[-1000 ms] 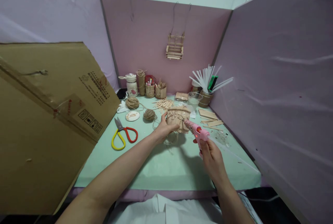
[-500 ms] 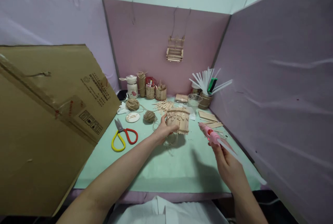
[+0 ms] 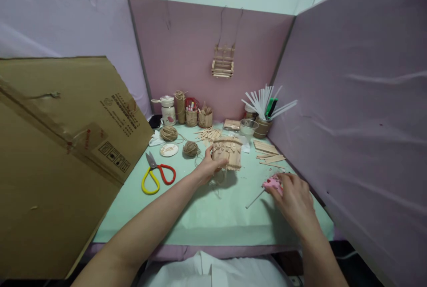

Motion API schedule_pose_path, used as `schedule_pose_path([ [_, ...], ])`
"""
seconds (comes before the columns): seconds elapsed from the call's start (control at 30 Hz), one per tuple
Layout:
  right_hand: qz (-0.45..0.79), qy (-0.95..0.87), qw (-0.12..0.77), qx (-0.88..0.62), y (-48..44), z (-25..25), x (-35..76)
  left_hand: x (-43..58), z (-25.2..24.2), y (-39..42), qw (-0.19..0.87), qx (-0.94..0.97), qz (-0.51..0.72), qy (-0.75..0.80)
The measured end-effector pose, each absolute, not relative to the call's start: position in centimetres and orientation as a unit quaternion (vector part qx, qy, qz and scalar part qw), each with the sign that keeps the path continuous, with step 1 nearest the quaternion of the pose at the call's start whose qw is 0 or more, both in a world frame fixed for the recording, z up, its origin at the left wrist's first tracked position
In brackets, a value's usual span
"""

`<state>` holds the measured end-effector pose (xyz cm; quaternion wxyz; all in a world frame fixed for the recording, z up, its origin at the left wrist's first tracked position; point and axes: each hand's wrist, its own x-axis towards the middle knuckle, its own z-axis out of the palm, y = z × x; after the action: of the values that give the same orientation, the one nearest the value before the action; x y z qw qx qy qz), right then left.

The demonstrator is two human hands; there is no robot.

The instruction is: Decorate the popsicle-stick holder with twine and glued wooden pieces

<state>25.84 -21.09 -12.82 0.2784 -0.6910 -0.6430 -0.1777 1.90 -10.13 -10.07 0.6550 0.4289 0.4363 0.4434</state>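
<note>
My left hand point(image 3: 209, 167) grips the left side of a small basket made of wooden sticks point(image 3: 228, 153), held upright just above the green table point(image 3: 213, 216); loose twine hangs beneath it. My right hand point(image 3: 293, 196) lies low on the table at the right, its fingers curled over a pink glue gun point(image 3: 271, 183) that rests on the surface. A clear glue stick point(image 3: 255, 199) pokes out from the gun toward the left.
Yellow and red scissors point(image 3: 156, 175), two twine balls point(image 3: 191, 148), a round lid and loose sticks point(image 3: 268, 152) lie on the table. Jars, a plastic cup and a holder of white straws point(image 3: 263, 104) line the back. A cardboard sheet point(image 3: 63, 144) leans at the left. Pink panels wall the sides.
My right hand has carried the pink glue gun away from the basket, down and to the right, and laid it on the table. My left hand and the basket have stayed put.
</note>
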Motion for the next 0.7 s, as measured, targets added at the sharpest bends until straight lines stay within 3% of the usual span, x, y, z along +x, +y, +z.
schedule_pose_path([
  [0.07,-0.11,-0.685,0.374,-0.616,-20.7,-11.2,22.9,1.9,-10.2,-10.2,0.651,0.437,0.445,0.433],
  [0.17,-0.02,-0.705,0.434,-0.56,-19.6,-10.2,18.1,2.0,-10.6,-10.3,0.651,0.443,0.448,0.423],
  [0.7,-0.048,-0.69,0.487,-0.533,-16.8,-11.8,15.2,1.2,-11.1,-9.3,0.667,0.477,0.41,0.399],
])
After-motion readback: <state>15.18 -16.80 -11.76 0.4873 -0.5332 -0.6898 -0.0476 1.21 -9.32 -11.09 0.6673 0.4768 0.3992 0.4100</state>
